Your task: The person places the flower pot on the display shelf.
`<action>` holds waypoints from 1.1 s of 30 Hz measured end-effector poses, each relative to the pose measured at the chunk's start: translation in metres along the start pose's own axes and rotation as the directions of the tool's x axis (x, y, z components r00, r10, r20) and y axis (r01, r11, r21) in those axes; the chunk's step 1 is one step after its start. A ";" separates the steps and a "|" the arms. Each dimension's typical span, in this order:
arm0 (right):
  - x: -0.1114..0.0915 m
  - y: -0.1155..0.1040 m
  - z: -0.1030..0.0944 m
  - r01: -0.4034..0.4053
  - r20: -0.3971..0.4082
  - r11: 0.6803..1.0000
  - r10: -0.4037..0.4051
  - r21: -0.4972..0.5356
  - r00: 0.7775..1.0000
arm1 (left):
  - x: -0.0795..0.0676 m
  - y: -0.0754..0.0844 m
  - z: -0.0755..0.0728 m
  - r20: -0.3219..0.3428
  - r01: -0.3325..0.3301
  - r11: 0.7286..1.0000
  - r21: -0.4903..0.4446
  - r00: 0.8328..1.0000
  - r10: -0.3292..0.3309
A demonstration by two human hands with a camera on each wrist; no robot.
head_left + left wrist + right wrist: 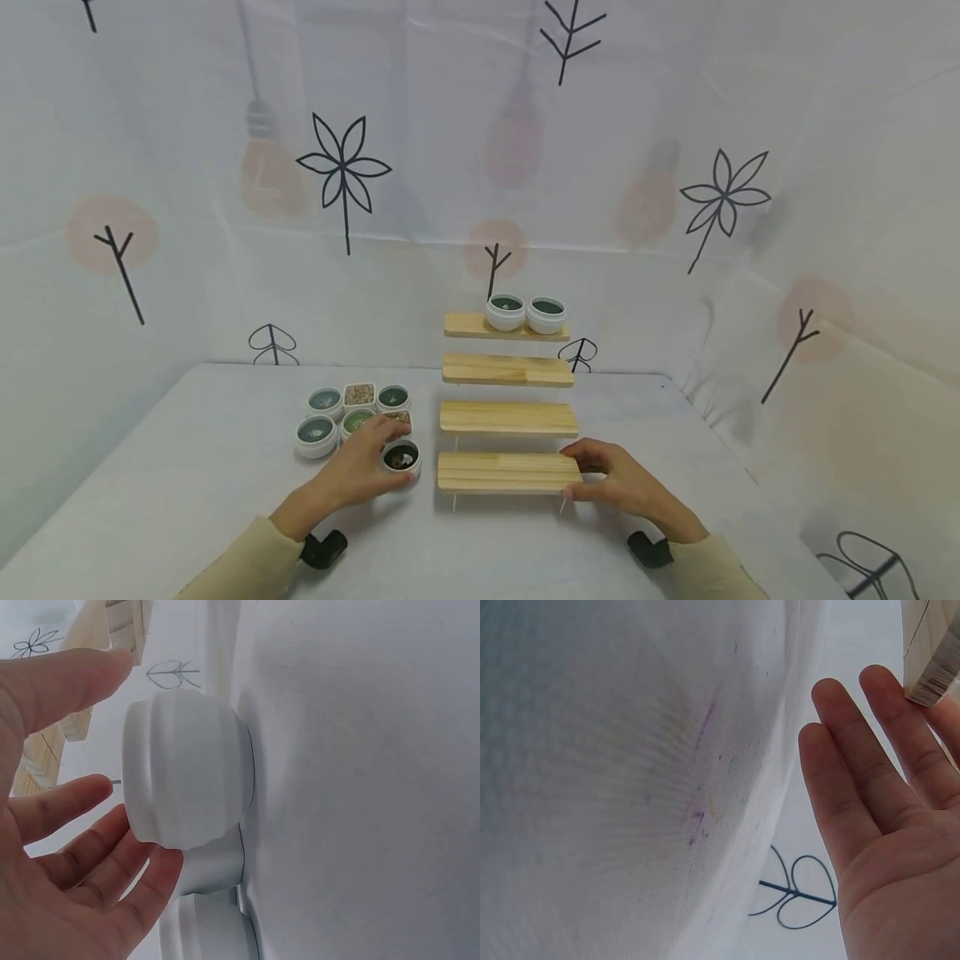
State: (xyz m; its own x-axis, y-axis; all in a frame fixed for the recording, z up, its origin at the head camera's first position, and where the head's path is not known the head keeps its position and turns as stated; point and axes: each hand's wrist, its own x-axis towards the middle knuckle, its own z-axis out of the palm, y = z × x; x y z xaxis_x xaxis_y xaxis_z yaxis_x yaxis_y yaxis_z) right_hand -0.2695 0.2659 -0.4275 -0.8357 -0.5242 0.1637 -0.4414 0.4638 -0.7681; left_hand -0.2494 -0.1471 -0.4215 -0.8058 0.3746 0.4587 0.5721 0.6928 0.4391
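Note:
In the head view my left hand (358, 467) is spread around a small round white pot (401, 457) with dark contents. The left wrist view shows that pot (184, 769) on the cloth, the thumb standing apart from it and the lower fingertips at its side. My right hand (611, 479) holds the right end of the lowest board of a stepped wooden stand (510, 473), thumb at its front corner, index finger behind. From the right wrist, the other fingers (862, 765) extend beside the board's end (934, 675).
Behind my left hand stand several white pots (316, 437) and small square containers (359, 395) with grainy contents. Two white bowls (506, 312) sit on the stand's top board (465, 326). White printed cloth (420, 183) covers the walls behind the table (225, 433).

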 end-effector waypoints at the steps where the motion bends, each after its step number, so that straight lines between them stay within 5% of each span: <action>1: 0.000 0.000 0.000 -0.001 0.000 1.000 0.001 0.001 1.000 | 0.000 0.000 0.000 0.000 -0.001 1.000 0.008 1.000 0.001; 23: -0.001 -0.002 0.000 0.004 0.008 1.000 -0.004 0.005 1.000 | -0.004 0.001 0.000 0.062 0.206 0.978 0.014 0.977 -0.207; 33: -0.001 -0.001 0.000 -0.005 0.005 1.000 0.005 -0.004 1.000 | -0.004 0.001 0.004 0.078 0.207 0.978 -0.008 0.976 -0.206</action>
State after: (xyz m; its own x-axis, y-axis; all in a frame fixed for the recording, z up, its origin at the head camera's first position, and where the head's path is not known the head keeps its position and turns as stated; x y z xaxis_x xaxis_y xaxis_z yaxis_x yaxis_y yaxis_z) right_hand -0.2682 0.2660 -0.4266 -0.8366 -0.5249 0.1566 -0.4382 0.4698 -0.7663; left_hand -0.2463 -0.1455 -0.4261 -0.9157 0.2706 0.2972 0.3941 0.7503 0.5309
